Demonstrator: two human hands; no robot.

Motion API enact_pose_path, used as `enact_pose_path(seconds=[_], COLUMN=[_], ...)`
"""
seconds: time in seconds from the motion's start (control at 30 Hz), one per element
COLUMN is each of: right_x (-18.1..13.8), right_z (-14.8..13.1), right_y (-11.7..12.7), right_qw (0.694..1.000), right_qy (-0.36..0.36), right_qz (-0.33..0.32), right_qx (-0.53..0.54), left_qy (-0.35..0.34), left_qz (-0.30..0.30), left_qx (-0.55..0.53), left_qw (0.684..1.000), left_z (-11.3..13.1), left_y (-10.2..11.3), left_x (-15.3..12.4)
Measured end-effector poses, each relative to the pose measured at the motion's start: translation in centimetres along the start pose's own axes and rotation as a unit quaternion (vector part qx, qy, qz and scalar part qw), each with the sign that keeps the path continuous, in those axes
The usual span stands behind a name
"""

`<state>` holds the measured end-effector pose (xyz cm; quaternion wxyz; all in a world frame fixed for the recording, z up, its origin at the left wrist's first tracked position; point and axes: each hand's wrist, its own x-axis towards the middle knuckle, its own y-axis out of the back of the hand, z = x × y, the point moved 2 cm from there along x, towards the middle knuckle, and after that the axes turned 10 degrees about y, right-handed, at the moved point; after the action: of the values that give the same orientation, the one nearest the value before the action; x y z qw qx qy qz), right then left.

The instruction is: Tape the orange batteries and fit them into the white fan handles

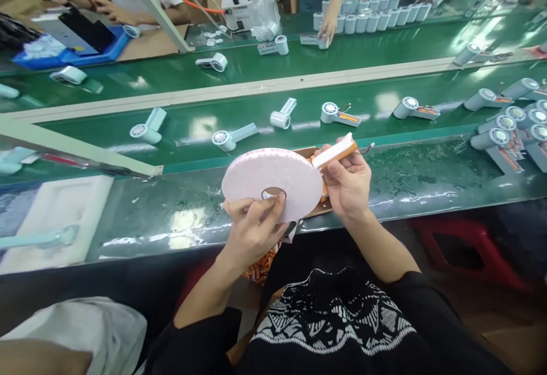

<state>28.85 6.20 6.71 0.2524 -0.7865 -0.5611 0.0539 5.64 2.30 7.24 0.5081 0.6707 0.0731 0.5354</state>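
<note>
Green conveyor lanes (243, 101) are stretching across the workshop beyond the far edge of your surface (145, 207). Your left hand (256, 215) is holding a wide tape roll (273, 172) above the surface, close to its near edge, with fingertips gripping at the core. Your right hand (348, 184) is pinching an orange-wrapped battery pack (339, 156) between thumb and fingers, just beside the roll's right rim; a white adhesive strip (333, 151) is lying along it. The roll is looking light but broad, its core probably offering the surest hold, since its layers are likely risking a sideways slip. The pack is seeming stiff, its long sides suiting your grip, while the thin lead and plug (372, 145) are looking fragile. A cardboard box (322, 210) is sitting behind the roll, limiting low moves. More room is opening leftward, toward the white slab (60, 204); fan housings (498, 138) are crowding the surface's right end.
</note>
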Motion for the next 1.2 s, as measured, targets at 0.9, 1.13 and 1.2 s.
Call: enact_pose_path(seconds=[0.9, 1.13, 1.2], right_x=[1.8, 0.7, 0.9], right_z=[0.3, 0.7, 0.6], right_y=[24.5, 24.8, 24.9], right_qw=[0.937, 0.933, 0.936], right_qy=[0.113, 0.121, 0.111], right_qz=[0.286, 0.285, 0.28], right_qx=[-0.168, -0.181, -0.182], left_qy=[0.14, 0.156, 0.166], left_qz=[-0.311, -0.402, -0.423], left_qx=[0.048, 0.212, 0.216], left_qw=[0.939, 0.877, 0.864], left_z=[-10.0, -8.6, -10.5], left_y=[-17.4, -24.3, -23.2], left_x=[17.8, 24.6, 24.3])
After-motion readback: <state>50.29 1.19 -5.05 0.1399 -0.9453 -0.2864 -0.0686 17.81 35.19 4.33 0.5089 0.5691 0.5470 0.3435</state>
